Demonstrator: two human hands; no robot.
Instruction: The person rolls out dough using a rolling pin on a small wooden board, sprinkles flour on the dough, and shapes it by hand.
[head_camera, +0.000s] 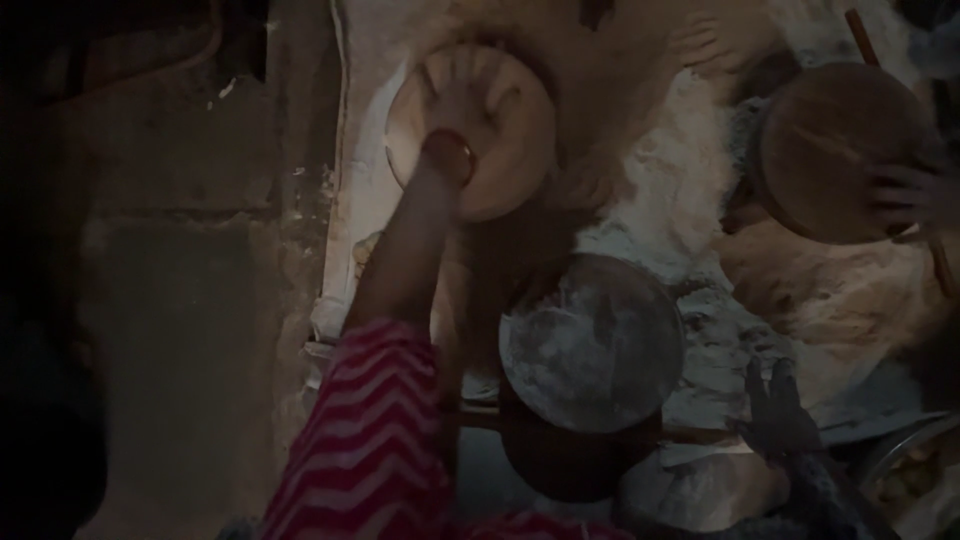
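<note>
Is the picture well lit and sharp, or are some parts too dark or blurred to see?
Head view: dim overall, the left third nearly black; light falls mainly on the floury surface and the pale dough disc under the left hand. Edges are soft and slightly blurred; the right hand cannot be made out.

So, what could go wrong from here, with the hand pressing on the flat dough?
1. The left hand presses spread on the thin dough disc; hard pressure might tear it.
2. Loose flour covers the surface near the round metal plate; it may spill further.
3. Another person's hand works a round wooden board close by, so elbows could collide.
</note>
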